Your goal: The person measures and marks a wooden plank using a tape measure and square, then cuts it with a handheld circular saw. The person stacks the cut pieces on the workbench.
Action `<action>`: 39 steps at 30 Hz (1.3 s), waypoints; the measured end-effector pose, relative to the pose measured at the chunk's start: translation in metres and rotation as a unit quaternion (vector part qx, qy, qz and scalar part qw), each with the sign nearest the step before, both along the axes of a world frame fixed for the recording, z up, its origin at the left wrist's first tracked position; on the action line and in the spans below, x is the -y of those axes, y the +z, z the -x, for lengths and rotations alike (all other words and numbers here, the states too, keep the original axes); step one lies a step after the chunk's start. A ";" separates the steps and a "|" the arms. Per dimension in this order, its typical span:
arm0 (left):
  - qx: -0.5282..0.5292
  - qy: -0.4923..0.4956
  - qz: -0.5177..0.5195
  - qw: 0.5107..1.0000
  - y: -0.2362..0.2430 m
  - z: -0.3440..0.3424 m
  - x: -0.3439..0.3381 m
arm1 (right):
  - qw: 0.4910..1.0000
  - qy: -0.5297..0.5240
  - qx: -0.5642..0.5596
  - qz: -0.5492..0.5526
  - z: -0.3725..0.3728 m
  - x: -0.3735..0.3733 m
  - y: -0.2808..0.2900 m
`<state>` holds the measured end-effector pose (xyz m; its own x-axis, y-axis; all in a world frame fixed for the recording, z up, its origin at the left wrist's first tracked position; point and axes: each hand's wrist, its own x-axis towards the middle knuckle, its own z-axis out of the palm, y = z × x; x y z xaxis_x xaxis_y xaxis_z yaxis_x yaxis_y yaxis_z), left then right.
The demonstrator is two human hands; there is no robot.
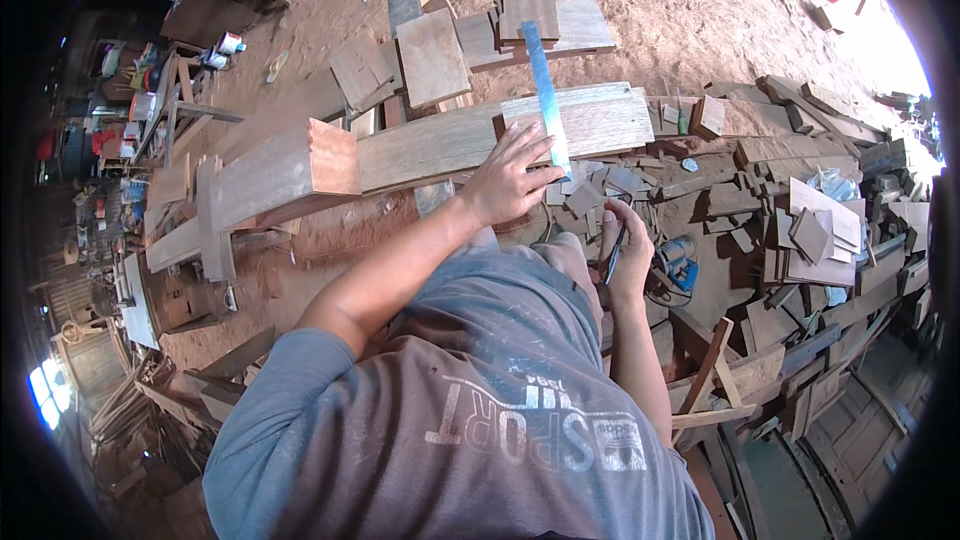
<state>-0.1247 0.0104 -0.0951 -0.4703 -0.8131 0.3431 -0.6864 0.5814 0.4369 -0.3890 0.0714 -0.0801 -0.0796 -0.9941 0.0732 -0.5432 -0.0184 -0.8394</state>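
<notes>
Your left hand [512, 175] lies palm down on the long board [430, 148], fingers loosely spread; its thumb and forefinger reach the near end of the metal rule [546, 95], which crosses the board toward its right end and juts past the far edge; your right hand [632, 258] is half curled, apart from the board on its near side, a slim dark tool [615, 255] held between thumb and fingers.

Judgement: the rule seems to be set for a line across the board; press it flat, some fingers nearer its middle, so it cannot swivel; check it square to the board's long edge; run the tool tight to the rule at one steady tilt, fingertips clear of that edge.

Hard to make out: the tool's tip and exact kind; whether the rule has a stock, as your left hand covers part of it; the brown piece [499, 126] by your fingers, partly hidden; whether the rule's far end touches the wood block [528, 8] or only overlaps it in view.
</notes>
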 end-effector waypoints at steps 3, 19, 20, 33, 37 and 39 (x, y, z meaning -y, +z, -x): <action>0.007 0.000 0.000 1.000 -0.004 -0.002 0.003 | 0.999 0.005 0.032 -0.027 0.002 0.004 0.000; 0.022 -0.001 -0.019 1.000 -0.004 -0.007 0.001 | 0.992 0.052 0.109 -0.023 -0.031 0.084 0.034; 0.020 -0.001 -0.022 1.000 -0.003 -0.006 0.002 | 0.990 0.056 0.126 -0.027 -0.035 0.094 0.033; -0.002 0.011 -0.034 0.999 -0.001 -0.005 0.000 | 0.984 0.176 0.000 0.003 -0.066 0.169 0.025; -0.011 0.008 -0.037 0.999 0.000 -0.003 0.000 | 0.970 0.239 -0.046 -0.010 -0.063 0.171 0.035; -0.016 0.010 -0.038 0.999 -0.001 -0.003 0.000 | 0.963 0.258 -0.072 0.015 -0.064 0.168 0.043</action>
<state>-0.1213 0.0100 -0.0963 -0.4437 -0.8462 0.2951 -0.6822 0.5324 0.5012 -0.3254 -0.0970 -0.0368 0.4368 -0.8963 0.0762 -0.5658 -0.3396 -0.7513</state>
